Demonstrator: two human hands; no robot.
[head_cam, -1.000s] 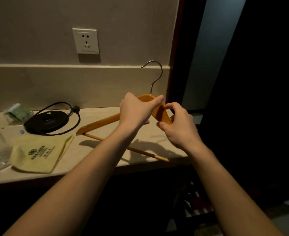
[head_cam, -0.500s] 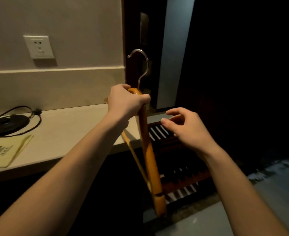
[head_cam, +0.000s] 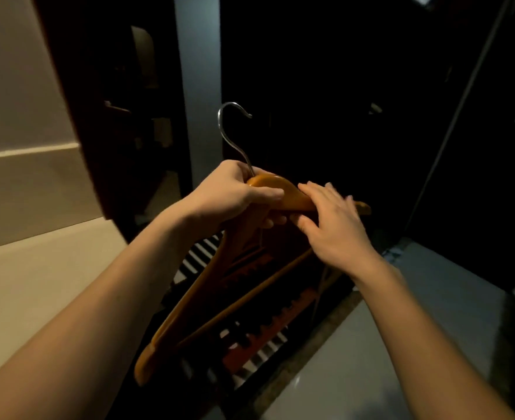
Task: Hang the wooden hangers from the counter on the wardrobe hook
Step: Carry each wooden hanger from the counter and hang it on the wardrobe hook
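The left hand [head_cam: 235, 195], at the centre of the frame, is curled tight round the neck of the orange-brown wooden hanger [head_cam: 189, 304], just under the root of its thin silver wire hook [head_cam: 230, 131], which stands upright above the knuckles. The right hand [head_cam: 332, 225], just right of centre, lies on the hanger's far shoulder with fingers almost straight across the top and the thumb beneath. It steadies rather than clamps. The hanger is held in the air, tilted, its near arm and thin crossbar [head_cam: 250, 292] running down toward the lower left of the frame, above a dark slatted rack [head_cam: 265, 328]. The pale counter [head_cam: 38, 283] fills the lower left; the black wardrobe opening [head_cam: 310, 86] fills the upper middle, and no wardrobe hook can be made out in it. The hanger looks rigid and fairly light, with a smooth finish that may slide in a loose grip — the thick neck seems the surest hold, leaving the wire hook free; the crossbar looks the weakest part.
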